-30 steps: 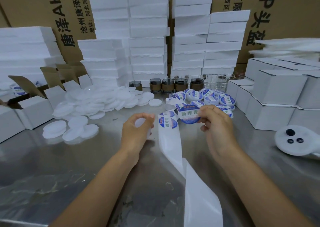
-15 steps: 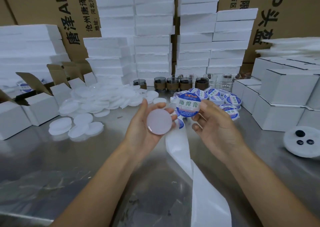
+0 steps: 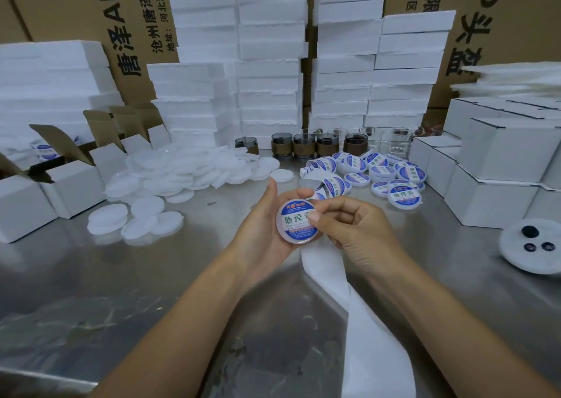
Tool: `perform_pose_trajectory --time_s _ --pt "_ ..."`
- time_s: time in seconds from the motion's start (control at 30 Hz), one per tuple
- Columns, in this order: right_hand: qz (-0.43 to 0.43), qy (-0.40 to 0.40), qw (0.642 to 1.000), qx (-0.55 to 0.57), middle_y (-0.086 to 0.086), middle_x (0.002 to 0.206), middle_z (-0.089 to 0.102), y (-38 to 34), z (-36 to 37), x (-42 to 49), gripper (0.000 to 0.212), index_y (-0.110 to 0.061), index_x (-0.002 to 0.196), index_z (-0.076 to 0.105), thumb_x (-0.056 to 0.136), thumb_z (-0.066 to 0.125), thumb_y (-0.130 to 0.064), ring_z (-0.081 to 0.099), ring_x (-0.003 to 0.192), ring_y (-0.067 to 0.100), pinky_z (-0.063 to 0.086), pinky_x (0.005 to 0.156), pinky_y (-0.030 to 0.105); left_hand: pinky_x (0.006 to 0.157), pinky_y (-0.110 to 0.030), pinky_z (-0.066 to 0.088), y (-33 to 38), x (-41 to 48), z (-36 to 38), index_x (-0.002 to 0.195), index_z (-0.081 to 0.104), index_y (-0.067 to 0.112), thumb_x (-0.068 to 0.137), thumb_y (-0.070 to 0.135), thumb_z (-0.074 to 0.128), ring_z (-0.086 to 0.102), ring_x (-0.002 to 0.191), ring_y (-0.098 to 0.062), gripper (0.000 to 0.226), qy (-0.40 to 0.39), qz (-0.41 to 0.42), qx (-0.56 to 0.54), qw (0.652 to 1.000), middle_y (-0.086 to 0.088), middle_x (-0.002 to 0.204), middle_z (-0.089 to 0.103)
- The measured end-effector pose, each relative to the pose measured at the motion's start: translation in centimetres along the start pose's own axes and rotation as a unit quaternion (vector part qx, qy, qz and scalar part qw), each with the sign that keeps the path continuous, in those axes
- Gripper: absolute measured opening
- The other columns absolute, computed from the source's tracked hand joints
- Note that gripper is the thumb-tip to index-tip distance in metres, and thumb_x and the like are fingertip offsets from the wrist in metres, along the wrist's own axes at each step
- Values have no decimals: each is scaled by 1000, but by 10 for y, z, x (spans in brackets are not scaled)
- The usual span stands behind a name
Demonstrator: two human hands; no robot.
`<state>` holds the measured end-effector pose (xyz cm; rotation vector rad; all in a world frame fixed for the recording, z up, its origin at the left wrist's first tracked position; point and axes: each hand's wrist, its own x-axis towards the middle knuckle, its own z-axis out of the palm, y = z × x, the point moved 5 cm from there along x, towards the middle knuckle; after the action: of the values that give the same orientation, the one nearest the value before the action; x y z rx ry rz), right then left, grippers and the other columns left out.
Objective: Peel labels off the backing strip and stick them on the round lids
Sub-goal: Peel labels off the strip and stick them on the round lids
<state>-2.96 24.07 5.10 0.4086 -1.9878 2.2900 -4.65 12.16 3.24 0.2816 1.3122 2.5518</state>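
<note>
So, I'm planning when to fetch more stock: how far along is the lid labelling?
Done: a cluster of labelled lids lies at the back right. In hand: the left hand holds a lid with a label on it, and the right hand has its thumb on the label's edge. Left: a bigger heap of bare lids on the left, and more labels on the backing strip. Probably under half done.

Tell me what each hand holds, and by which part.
The left hand holds the round lid by its rim. The right hand presses a thumb on the label; whether it grips cannot be told.
</note>
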Motion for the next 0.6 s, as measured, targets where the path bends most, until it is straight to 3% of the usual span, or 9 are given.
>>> perform_pose_trajectory --time_s 0.13,0.33,0.5,0.6 --pt "8 10 1000 0 -6 54 65 2 -2 0 13 -11 70 65 75 71 -1 55 45 -3 38 45 6 76 -34 58 -1 0 -2 97 62 8 91 53 31 67 91 -25 56 12 -11 6 1000 -15 100 71" --pt "19 21 1000 -5 -6 52 65 3 -3 0 11 -10 71 65 75 72 -1 55 45 -3 39 44 7 78 -32 57 -2 1 -3 97 63 10 76 51 47 69 89 -21 49 8 -10 32 999 -11 97 72" --pt "18 22 1000 8 -6 50 63 3 -3 1 9 -5 74 64 76 70 1 54 42 -1 38 43 7 77 -30 57 -2 -3 1 92 71 12 75 21 68 69 89 -20 19 -30 16 50 998 -11 98 71" --pt "16 25 1000 -1 -6 49 63 3 -3 1 11 -7 72 64 76 70 1 54 42 -1 38 43 7 76 -30 57 -1 -2 2 94 68 10 65 2 59 69 85 -22 31 -43 18 52 998 -14 97 71"
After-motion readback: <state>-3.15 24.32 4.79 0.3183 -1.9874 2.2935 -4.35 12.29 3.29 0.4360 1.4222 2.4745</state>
